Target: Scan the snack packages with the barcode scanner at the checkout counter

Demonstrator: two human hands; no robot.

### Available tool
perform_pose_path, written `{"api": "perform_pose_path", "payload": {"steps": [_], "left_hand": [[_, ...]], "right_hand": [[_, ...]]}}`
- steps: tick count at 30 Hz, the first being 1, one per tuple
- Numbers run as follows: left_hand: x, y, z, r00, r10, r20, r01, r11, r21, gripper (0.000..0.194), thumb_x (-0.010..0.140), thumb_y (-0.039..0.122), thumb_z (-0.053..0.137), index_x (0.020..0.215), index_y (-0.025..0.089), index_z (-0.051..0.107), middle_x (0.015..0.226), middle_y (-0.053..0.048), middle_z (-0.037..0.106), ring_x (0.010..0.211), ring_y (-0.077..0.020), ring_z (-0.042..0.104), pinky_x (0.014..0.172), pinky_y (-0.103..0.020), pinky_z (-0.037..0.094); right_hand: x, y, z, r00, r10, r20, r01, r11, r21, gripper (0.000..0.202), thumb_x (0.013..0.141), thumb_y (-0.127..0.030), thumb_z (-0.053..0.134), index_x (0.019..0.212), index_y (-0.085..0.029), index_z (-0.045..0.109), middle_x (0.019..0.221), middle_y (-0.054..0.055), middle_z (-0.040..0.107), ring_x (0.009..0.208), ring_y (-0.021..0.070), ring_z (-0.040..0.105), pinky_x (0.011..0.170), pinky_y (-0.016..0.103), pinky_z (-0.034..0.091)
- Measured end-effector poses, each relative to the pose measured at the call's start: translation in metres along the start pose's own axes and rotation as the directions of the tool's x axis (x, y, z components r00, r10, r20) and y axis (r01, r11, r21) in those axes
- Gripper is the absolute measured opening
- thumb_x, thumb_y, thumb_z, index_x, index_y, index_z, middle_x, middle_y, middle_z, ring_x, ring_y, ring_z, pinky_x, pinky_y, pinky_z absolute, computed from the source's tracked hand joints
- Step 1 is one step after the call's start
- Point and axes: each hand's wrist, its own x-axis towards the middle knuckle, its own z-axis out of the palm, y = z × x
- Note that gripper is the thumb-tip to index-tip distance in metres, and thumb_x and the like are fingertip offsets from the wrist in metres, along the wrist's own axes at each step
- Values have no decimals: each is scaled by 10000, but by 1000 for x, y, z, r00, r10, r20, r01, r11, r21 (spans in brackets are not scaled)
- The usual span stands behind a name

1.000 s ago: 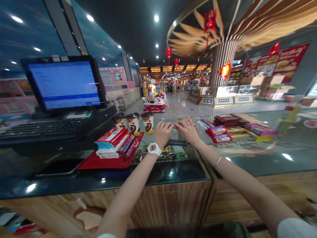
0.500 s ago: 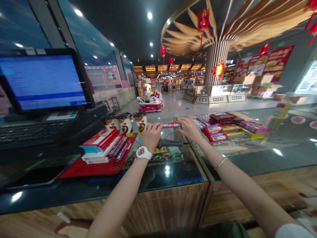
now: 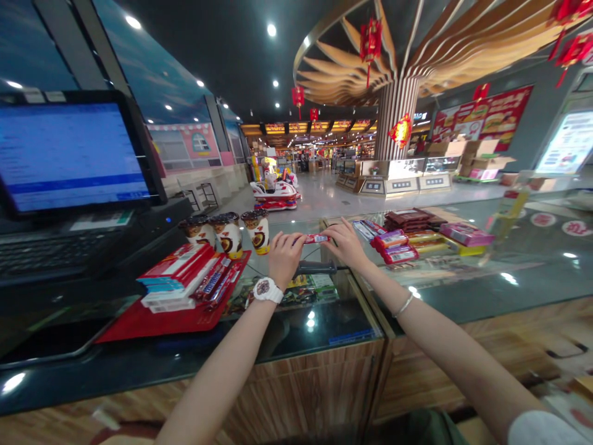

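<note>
Behind the glass counter [image 3: 532,259] opens a wide shop hall, where red lanterns [image 3: 371,40] hang from the ceiling.

Both hands meet above this counter. The left hand [image 3: 285,256] is curled, with its fingers closed on the left end of a red-wrapped bar [image 3: 317,238]; the right hand [image 3: 345,244] pinches the other end. The thumbs are mostly hidden, so I cannot tell how firm is the hold. The bar is level and lies between the two hands, and its printing is too small for reading.

Just below the bar, nearer to the person, is a dark handled device [image 3: 315,267], which neither hand grips. To the left, a red mat [image 3: 152,327] carries a stack of boxes [image 3: 178,266] and several wrapped bars [image 3: 217,281]; behind it stand three cups [image 3: 257,232]. To the right lie purple packets [image 3: 398,247], brown packets [image 3: 410,219] and a pink box [image 3: 466,233]. At far left is a lit monitor [image 3: 76,154].

In my judgement, the handling of this one bar is underway: it is taken up, but not yet put down. Goods lie in two groups, left and right; which of them are already handled, I cannot tell.
</note>
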Motion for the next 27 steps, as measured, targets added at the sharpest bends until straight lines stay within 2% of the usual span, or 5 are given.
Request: {"api": "perform_pose_path", "payload": {"steps": [5, 12, 15, 20, 27], "left_hand": [[-1, -4, 1, 1000, -2, -2, 2, 1000, 16, 310, 969, 211, 464, 1192, 271, 670, 1163, -47, 710, 1060, -216, 617, 1092, -419, 379], [-3, -17, 2, 998, -69, 6, 68, 997, 43, 314, 952, 209, 478, 1187, 283, 673, 1177, -54, 705, 1076, -239, 604, 1071, -437, 385], [-3, -21, 1, 995, -99, 5, 99, 994, 50, 319, 941, 198, 488, 1190, 283, 668, 1183, -46, 703, 1085, -240, 598, 1076, -434, 376], [-4, -24, 2, 993, -120, 16, 119, 992, 50, 299, 942, 210, 485, 1164, 284, 673, 1160, -36, 708, 1063, -243, 598, 1073, -422, 362], [-5, -25, 6, 994, -104, 19, 103, 993, 52, 294, 953, 232, 476, 1172, 278, 668, 1163, -41, 705, 1056, -243, 595, 1070, -423, 354]], "right_hand": [[0, -2, 2, 1000, 13, -19, -12, 999, 53, 209, 935, -313, 557, 1099, -225, 652, 1072, 72, 684, 1083, 224, 610, 1165, 513, 281], [2, 18, 1, 991, 130, 23, -132, 968, 213, 491, 814, -372, 712, 1241, -184, 560, 1178, 131, 644, 1120, 278, 596, 966, 459, 481], [-1, 18, 4, 972, 149, 184, -196, 942, 272, 491, 800, -371, 729, 1220, -164, 580, 1141, 121, 666, 1040, 246, 640, 912, 414, 514], [-9, -3, 14, 866, 49, 497, -231, 922, 311, 614, 737, -385, 796, 1264, -145, 592, 1159, 142, 690, 981, 242, 683, 847, 370, 545], [-11, -23, 26, 817, -50, 575, -136, 952, 276, 590, 767, -292, 773, 1302, -137, 579, 1226, 161, 679, 1100, 273, 664, 941, 379, 512]]}}
